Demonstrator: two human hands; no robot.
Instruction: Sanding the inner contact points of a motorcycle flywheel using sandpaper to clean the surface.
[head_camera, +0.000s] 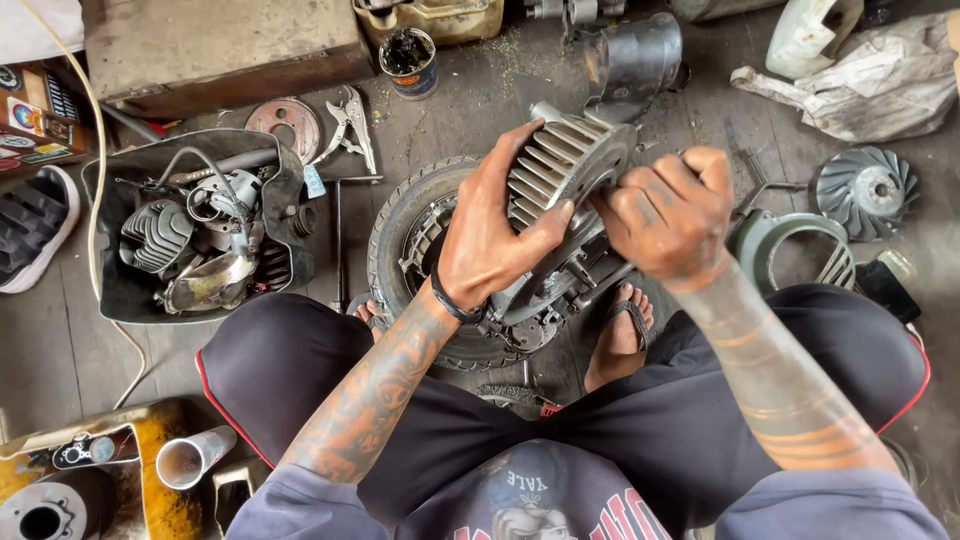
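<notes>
I'm gripping the finned engine cylinder (560, 165) with my left hand (495, 235); my right hand (668, 215) is fisted against its side.

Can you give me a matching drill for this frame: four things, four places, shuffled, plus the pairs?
Things:
1. finned cylinder
2. black tub of parts
3. locking pliers
4. fan wheel

Places:
A. floor, far right
B. floor, beside a round disc, above the tub
C. between left hand and right hand
D. floor, left of the tyre

Pairs: 1-C, 2-D, 3-B, 4-A
</notes>
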